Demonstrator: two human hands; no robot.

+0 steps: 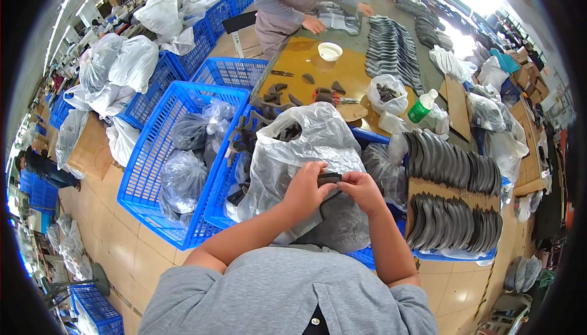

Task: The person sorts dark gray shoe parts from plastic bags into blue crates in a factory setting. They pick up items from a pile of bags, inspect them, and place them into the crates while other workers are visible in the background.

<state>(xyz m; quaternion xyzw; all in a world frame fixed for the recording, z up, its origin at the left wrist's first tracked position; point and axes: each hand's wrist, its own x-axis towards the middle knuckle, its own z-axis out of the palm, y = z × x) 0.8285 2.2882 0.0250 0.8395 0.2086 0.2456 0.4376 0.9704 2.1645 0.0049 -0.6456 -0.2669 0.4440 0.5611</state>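
Observation:
Over a large clear plastic bag [327, 130], both hands hold a small dark strip-like piece [329, 178]. My left hand [306, 189] grips its left end and my right hand [362, 192] pinches the right end between thumb and fingers. Through the bag's opening show more dark pieces [288, 131]. The bag rests over a blue crate [215, 214]. To the right of my hands, curved dark pieces [452, 162] stand in two long rows on cardboard. Loose dark curved pieces [244, 130] lie left of the bag.
A blue crate [137, 170] with filled bags stands at left. Across the table, a person [284, 17] in an apron handles flat grey pieces. On the tabletop are a white bowl [330, 51], a green-and-white bottle [422, 107], red-handled tools [330, 96] and an open bag [387, 93].

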